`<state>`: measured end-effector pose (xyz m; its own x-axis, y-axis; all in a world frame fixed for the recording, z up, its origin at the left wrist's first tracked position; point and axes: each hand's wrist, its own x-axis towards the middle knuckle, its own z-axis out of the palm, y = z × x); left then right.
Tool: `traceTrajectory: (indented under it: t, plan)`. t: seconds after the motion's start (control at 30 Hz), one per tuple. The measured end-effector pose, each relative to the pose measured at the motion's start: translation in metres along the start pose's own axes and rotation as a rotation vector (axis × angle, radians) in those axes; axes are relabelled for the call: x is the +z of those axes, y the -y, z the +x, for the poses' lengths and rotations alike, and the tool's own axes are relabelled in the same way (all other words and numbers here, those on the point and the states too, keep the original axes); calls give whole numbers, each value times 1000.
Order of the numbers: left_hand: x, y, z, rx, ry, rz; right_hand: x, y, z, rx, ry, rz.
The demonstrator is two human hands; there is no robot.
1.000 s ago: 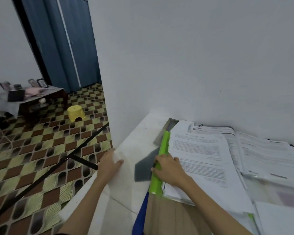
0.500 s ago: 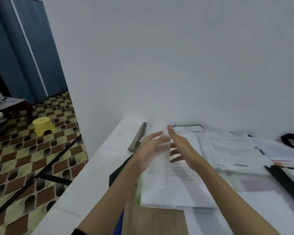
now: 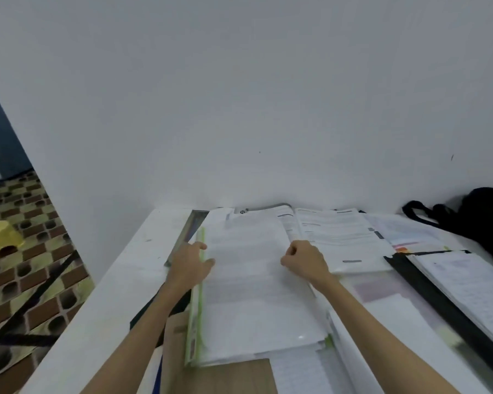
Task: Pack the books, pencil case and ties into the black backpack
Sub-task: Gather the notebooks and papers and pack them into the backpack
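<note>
While my two hands bracket it, the thick stack of white printed pages in a green-edged plastic folder [image 3: 248, 294] lies flat on the white bench [image 3: 120, 280], its green spine turned to my left. My left hand [image 3: 190, 265] rests along that spine, its grip loosely spread, thumb on the top sheet and fingers over the green edge. My right hand [image 3: 305, 258] sits on the stack's right side with the grip curled into a loose fist, knuckles down on the paper; whether it pinches a sheet I cannot tell. Just beyond the stack, touching its far right corner, an open white book with printed text [image 3: 339, 237] lies against the wall. To the right of that, a black-edged binder of handwritten pages [image 3: 453, 280] runs slantwise across the bench. The black backpack [image 3: 484, 214] slumps in the far right corner, its strap looped toward the books. Nearest me, a brown wood-grain board [image 3: 228, 376] pokes out from under the stack. Off the bench's left edge, a yellow plastic stool [image 3: 0, 240] stands on the patterned floor tiles [image 3: 26, 280].
</note>
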<state>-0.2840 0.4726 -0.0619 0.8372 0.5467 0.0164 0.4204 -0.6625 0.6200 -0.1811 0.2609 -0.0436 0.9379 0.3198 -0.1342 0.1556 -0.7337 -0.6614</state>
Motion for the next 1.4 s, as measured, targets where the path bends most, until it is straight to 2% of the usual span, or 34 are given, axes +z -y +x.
traceTrajectory:
  t: [0.03, 0.07, 0.13, 0.2, 0.4, 0.5, 0.6, 0.73, 0.8, 0.9, 0.97, 1.07, 1.17, 1.27, 1.4]
  plan:
    - [1, 13, 4, -45, 68, 110, 2, -3, -1, 12, 16, -139]
    - [3, 21, 6, -102, 139, 96, 5, -6, -1, 22, 36, -226]
    - [7, 28, 8, -186, 226, -30, 9, -8, 0, 35, 50, -210]
    - [9, 30, 10, -215, 223, -165, 9, -8, 5, 42, 29, -131]
    - [1, 9, 4, -245, 167, -706, 3, -6, 11, 65, 35, -148]
    - [-9, -12, 12, -247, 282, -772, 3, -8, 16, 90, 39, -96]
    - [-6, -21, 14, -214, 379, -715, 1, -11, 17, 107, 41, -32]
    - [-6, -25, 5, -164, 275, -899, 0, -20, 17, 108, -23, 109]
    - [-19, -36, 2, -110, 214, -1016, -5, -19, 14, 59, -82, 321]
    - [-45, -60, 0, 36, 155, -1066, -25, 1, 10, -29, -192, 832]
    - [-59, -77, 3, 154, 140, -1104, -51, 20, 13, -125, -231, 994]
    - [-70, -98, 18, 305, 69, -1090, -93, 42, 19, -327, -292, 999]
    - [-67, -110, 39, 343, 50, -1042, -111, 49, 26, -483, -354, 925]
    - [-50, -108, 60, 299, 98, -989, -108, 37, 33, -485, -349, 917]
    - [-23, -94, 76, 216, 156, -962, -89, 7, 43, -374, -213, 857]
